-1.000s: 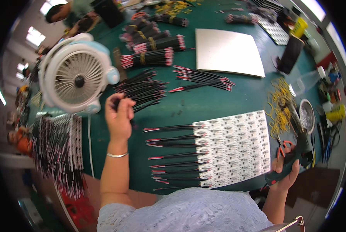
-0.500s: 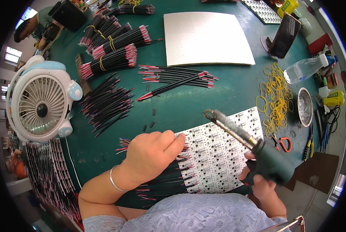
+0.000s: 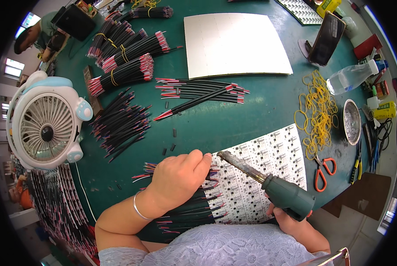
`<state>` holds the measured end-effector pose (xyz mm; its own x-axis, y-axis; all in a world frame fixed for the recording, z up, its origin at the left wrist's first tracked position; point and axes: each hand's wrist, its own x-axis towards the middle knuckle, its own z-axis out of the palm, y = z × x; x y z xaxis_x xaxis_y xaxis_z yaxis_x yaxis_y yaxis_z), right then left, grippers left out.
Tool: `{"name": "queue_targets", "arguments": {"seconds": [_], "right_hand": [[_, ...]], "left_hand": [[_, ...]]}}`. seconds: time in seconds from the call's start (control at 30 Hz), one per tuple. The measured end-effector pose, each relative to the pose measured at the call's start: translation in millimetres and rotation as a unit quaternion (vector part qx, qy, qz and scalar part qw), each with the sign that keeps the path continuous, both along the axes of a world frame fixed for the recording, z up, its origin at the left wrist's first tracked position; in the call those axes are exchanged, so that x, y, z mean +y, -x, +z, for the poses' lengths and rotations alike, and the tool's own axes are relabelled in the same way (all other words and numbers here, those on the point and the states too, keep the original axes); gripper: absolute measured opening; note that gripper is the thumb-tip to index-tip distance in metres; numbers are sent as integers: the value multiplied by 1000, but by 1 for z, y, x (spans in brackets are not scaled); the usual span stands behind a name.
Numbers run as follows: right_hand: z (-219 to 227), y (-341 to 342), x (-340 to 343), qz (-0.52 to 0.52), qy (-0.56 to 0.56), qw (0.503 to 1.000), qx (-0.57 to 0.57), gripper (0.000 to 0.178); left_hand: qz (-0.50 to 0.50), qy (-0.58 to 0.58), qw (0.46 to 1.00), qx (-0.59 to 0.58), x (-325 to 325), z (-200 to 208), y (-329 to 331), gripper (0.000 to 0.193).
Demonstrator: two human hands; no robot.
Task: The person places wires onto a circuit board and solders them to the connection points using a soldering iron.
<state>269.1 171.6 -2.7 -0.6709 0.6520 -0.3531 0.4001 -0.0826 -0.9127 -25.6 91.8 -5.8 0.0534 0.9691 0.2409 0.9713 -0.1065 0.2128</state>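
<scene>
Deep green table, and we're calling bright colours all round!
We have the circuit sheet, white, patterned with repeating rows of black and grey; over it, the soldering gun flashes dark green behind a mottled grey barrel. Left of the sheet, we see black wires tipped red and white; beyond the sheet, a plain white panel; right of it, yellow rubber bands and pliers with orange-red handles. Far left of it, we spot a white fan trimmed pale blue.
</scene>
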Motion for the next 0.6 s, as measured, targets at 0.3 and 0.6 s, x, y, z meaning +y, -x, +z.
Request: {"name": "queue_targets", "arguments": {"seconds": [0.3,0.6], "right_hand": [[6,10,0,-13,2,999,-44,27],[5,9,-2,4,-32,997,-66,29]], "left_hand": [[1,29,998,-48,0,-1,4,22],[-30,37,999,-22,4,3,10,20]]}}
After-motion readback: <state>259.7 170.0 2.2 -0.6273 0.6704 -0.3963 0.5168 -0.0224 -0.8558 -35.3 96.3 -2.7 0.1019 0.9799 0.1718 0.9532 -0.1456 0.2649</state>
